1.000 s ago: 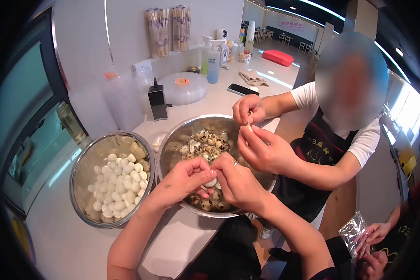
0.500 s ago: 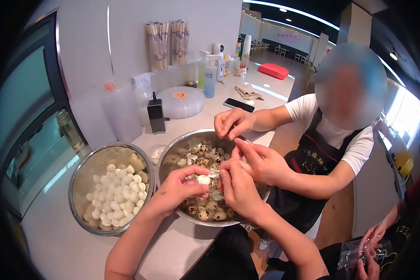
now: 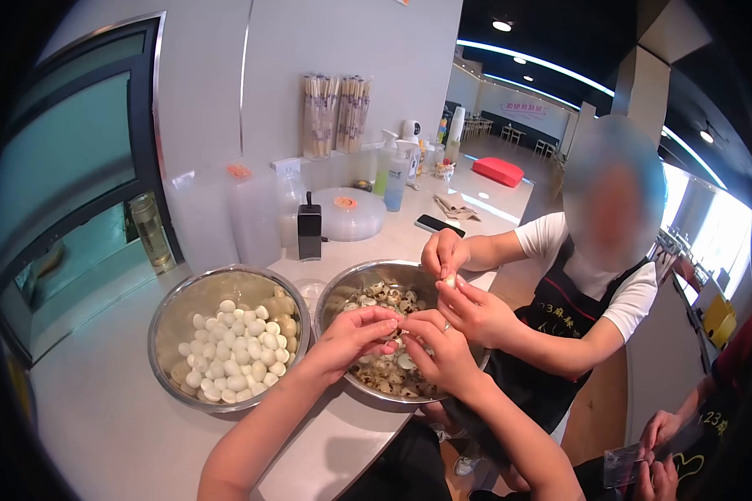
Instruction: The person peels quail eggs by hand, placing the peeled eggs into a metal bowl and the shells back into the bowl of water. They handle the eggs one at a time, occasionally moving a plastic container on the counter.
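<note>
Above the steel bowl [image 3: 468,380] of quail eggs, my left hand [image 3: 355,341] is closed in a pinch on a small quail egg [image 3: 392,335], mostly hidden by the fingers. The fingertips of my right hand [image 3: 444,344] are bent in against the same egg from the other side. Speckled eggs and broken shells [image 3: 384,294] lie in the bowl under both hands. To the left stands a second steel bowl [image 3: 164,361], which holds many peeled white eggs [image 3: 236,346].
Across the bowl, a co-worker's hands [image 3: 468,305] hold a pale egg. Behind are a black device [image 3: 309,232], a stack of plastic lids [image 3: 342,219], spray bottles [image 3: 395,184], a phone [image 3: 439,225] and a red box [image 3: 498,171]. Another person's hands [image 3: 658,455] hold clear plastic at lower right.
The peeled white egg that my left hand held is no longer in it; a mostly hidden egg is there now. My hands have come closer together. The camera view has shifted.
</note>
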The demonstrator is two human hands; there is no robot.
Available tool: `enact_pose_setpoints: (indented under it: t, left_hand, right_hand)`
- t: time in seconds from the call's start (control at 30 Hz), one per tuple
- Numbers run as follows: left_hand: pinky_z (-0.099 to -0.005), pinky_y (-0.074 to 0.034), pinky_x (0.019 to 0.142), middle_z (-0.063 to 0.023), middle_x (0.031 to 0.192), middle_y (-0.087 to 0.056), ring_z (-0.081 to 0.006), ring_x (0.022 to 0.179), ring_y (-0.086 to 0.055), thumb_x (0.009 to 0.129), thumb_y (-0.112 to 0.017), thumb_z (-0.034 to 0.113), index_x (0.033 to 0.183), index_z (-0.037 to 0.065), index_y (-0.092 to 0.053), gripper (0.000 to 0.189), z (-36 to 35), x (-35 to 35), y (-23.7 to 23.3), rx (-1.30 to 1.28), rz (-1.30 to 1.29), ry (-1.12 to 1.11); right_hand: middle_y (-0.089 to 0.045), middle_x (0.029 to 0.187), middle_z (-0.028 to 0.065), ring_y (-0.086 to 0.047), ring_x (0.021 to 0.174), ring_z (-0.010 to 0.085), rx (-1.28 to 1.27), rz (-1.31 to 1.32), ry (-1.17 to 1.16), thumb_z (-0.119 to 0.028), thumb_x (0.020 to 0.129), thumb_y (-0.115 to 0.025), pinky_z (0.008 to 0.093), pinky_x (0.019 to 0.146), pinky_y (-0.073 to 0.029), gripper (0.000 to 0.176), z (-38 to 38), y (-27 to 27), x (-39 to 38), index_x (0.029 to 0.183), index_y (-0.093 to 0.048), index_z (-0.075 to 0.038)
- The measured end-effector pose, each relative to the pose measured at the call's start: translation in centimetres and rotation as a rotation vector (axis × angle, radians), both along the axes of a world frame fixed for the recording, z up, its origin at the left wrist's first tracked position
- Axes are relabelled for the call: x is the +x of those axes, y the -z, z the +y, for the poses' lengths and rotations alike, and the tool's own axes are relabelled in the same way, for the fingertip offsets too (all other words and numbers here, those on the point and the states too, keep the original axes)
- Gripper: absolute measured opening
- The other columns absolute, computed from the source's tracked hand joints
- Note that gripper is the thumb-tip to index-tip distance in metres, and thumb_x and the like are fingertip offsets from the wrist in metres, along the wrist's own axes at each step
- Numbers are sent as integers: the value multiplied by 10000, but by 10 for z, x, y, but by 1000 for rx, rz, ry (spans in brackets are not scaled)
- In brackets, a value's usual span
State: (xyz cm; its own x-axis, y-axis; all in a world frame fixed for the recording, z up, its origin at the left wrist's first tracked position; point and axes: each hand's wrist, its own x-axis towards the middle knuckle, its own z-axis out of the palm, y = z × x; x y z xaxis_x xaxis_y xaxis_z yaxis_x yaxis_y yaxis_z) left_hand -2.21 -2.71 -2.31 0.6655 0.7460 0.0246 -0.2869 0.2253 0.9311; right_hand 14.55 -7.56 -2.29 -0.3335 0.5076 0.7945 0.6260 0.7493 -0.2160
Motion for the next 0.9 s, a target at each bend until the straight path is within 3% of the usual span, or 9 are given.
enact_pose_setpoints:
  t: [0.13, 0.33, 0.4, 0.5, 0.63, 0.7, 0.9]
  left_hand:
    - [-199, -481, 715, -46, 925, -558, -85, 797, -558, 840, -535, 173, 1001, 10, -536, 229, -1, 3, 1, -7, -25, -15]
    - [-205, -474, 604, -50, 863, -587, -104, 734, -576, 823, -550, 166, 980, 20, -561, 215, -9, 13, -2, 26, 77, -103]
    - [-191, -459, 567, -44, 802, -577, -84, 670, -556, 818, -551, 149, 915, 17, -566, 165, -4, 23, -8, 47, 54, -65]
    - [-177, -412, 503, -7, 687, -527, -39, 554, -460, 809, -550, 125, 778, 18, -542, 112, 2, 22, -3, 288, 69, -216]
    - [-171, -377, 474, -4, 660, -502, -60, 525, -446, 824, -533, 146, 833, 17, -527, 130, -2, 26, -5, 247, 110, -212]
    - [-189, -399, 481, -27, 706, -520, -88, 556, -481, 841, -511, 188, 900, 10, -512, 188, 0, 23, 2, 70, 27, -98]
    - [-217, -451, 522, -52, 784, -533, -121, 614, -526, 856, -480, 201, 1003, 5, -478, 245, 4, 20, 7, 91, 81, -70]
  right_hand:
    - [-542, 859, 105, -565, 674, 263, -129, 50, -8, -94, 739, -594, 313, 560, -457, 276, -3, 2, -2, 1000, -519, -44]
    - [-528, 795, 106, -562, 645, 274, 33, 33, 55, -215, 756, -606, 334, 545, -451, 264, -1, 10, 4, 940, -511, -50]
    - [-529, 786, 109, -557, 644, 291, 22, 92, 71, -249, 766, -594, 350, 560, -448, 271, -5, 5, 3, 918, -490, -49]
    - [-533, 794, 100, -548, 674, 276, -35, 155, 77, -238, 764, -603, 350, 618, -422, 272, -2, 12, 4, 929, -500, -49]
    - [-536, 758, 126, -554, 671, 294, -120, 161, 78, -236, 791, -551, 376, 584, -423, 236, -6, 5, 6, 891, -465, -40]
    - [-539, 684, 151, -551, 651, 316, -111, 201, 32, -215, 814, -497, 405, 553, -422, 202, -1, 6, 3, 859, -438, -27]
    - [-546, 656, 144, -552, 619, 324, -188, 223, 100, -172, 818, -482, 400, 534, -424, 155, 7, 18, 0, 845, -434, -27]
